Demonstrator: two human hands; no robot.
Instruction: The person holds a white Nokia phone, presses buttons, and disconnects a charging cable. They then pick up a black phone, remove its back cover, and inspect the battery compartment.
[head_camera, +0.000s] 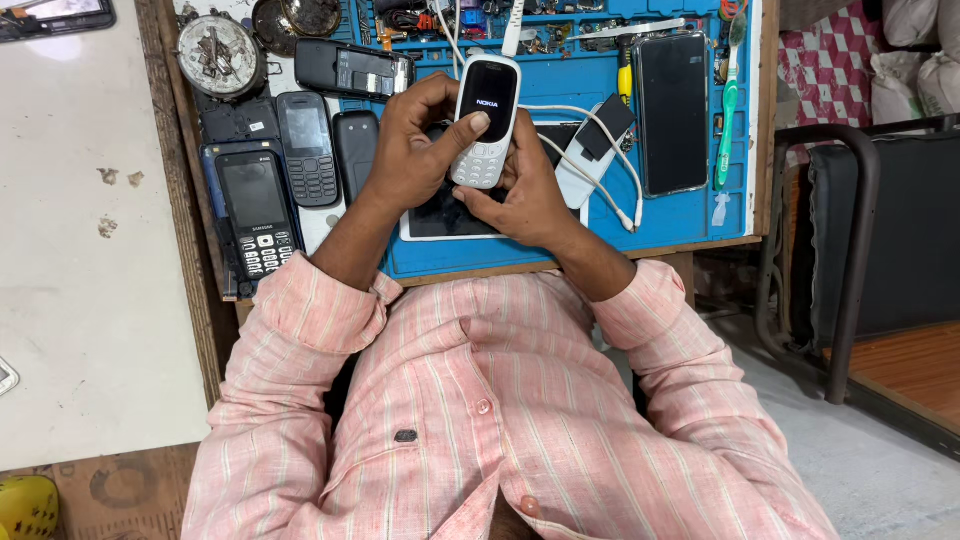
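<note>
A small grey keypad phone (486, 115) with a lit dark screen is held upright over the blue work mat (600, 225). My left hand (412, 150) wraps its left side, thumb lying across the keypad. My right hand (525, 190) grips its lower right, thumb at the bottom keys. A white cable (515, 22) plugs into the phone's top. Under my hands lies a white tablet (445, 222), mostly hidden.
Several keypad phones (255, 210) lie at the left of the mat. A black smartphone (671, 112) and a green toothbrush (728, 110) lie at the right. A white charger cable (610, 170) loops beside my right hand. A round tin of parts (218, 55) sits far left. A metal chair (850, 250) stands right.
</note>
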